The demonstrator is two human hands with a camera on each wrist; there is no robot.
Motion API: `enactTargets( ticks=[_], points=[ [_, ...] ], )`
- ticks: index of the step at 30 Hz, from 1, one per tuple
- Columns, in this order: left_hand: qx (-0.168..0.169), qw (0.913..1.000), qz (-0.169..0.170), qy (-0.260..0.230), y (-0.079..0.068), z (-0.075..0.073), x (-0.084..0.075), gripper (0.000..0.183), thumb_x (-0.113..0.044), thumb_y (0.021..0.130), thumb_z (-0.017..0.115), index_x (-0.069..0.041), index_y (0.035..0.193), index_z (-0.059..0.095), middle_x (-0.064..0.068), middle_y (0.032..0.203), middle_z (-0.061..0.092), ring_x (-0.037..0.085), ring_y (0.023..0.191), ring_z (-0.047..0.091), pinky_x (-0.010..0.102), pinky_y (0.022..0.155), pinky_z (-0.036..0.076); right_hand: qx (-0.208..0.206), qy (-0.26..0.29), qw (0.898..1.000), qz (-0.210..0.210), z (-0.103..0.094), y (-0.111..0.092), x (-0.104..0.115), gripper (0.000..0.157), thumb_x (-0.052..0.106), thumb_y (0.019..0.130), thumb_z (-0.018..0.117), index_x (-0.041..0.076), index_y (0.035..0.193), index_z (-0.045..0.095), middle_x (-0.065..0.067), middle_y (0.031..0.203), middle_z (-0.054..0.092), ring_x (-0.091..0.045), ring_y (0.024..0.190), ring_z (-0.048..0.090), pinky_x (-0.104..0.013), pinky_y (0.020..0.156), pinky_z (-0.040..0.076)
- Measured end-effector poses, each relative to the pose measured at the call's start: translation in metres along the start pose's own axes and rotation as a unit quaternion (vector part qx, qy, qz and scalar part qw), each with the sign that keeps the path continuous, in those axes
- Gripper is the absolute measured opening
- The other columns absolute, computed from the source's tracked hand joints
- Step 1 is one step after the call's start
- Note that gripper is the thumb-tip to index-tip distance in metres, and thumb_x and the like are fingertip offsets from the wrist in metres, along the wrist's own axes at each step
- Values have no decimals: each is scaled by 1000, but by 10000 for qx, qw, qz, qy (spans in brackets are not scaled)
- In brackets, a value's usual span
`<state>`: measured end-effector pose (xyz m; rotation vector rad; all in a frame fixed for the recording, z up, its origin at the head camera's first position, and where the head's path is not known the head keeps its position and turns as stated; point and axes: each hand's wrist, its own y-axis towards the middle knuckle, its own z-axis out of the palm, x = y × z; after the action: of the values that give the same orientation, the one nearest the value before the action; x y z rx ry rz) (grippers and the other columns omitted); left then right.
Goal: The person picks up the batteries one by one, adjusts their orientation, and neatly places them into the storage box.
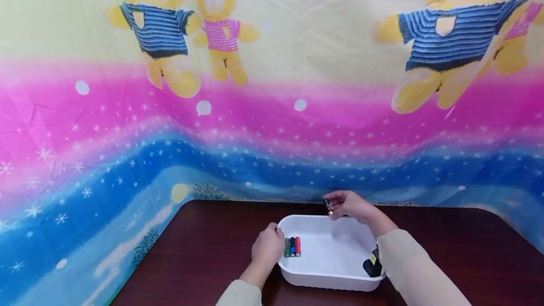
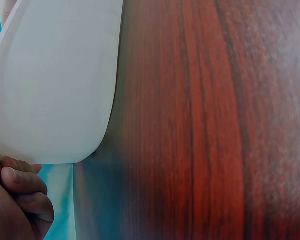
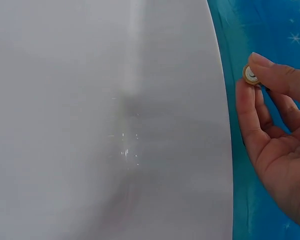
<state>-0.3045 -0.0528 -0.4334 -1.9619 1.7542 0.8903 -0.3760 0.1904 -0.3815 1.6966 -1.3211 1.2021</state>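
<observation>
Right hand pinches dark cylindrical battery; its gold-rimmed end: right-wrist view only. Left hand grips white rectangular plastic tray; green-blue-red battery row: head view only.

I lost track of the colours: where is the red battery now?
In the head view, the red battery lies in the white tray at left, just right of the blue battery.

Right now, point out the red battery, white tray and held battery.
Red battery (image 1: 298, 246): head view, middle of its casing.
White tray (image 1: 331, 283): head view, outer near wall.
Held battery (image 3: 250, 75): right wrist view, its end face.
</observation>
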Motion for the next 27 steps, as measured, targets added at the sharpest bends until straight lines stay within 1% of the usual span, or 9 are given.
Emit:
enactTargets(
  ticks=[7,12,19,22,27],
  points=[
    [-30,10000,-6,6,1,1,0,27,-25,93,53,-5,110,61,9,95,66,22,80,63,44,72,52,223,-128,9997,-43,7,-3,6,63,-13,65,75,-5,123,54,-15,101,55,-23,88,55,-34,74,53],
    [-64,10000,34,12,1,2,2,27,-24,93,54,-5,110,61,10,95,66,23,80,63,45,72,52,423,-327,9985,-97,9,-4,6,62,-5,66,78,-4,123,54,-13,102,56,-22,89,56,-34,76,52],
    [-114,9999,64,-16,1,2,2,27,-24,93,54,-4,109,62,11,94,66,25,80,63,45,71,51,645,-460,9966,-214,10,-4,5,63,5,65,82,-4,122,54,-11,100,57,-20,88,57,-34,76,52],
    [-123,9999,54,-1,1,2,2,27,-24,93,54,-4,109,62,11,94,66,25,80,63,45,71,51,684,-536,9959,-243,11,-6,8,62,6,66,82,-4,121,54,-11,99,57,-20,87,57,-34,76,52],
    [-104,9999,49,40,1,2,1,27,-24,93,54,-4,109,62,11,94,66,24,80,63,45,72,51,630,-774,9948,-212,14,-8,10,60,8,67,82,-3,119,55,-10,97,58,-21,87,56,-34,75,52]
  ],
)
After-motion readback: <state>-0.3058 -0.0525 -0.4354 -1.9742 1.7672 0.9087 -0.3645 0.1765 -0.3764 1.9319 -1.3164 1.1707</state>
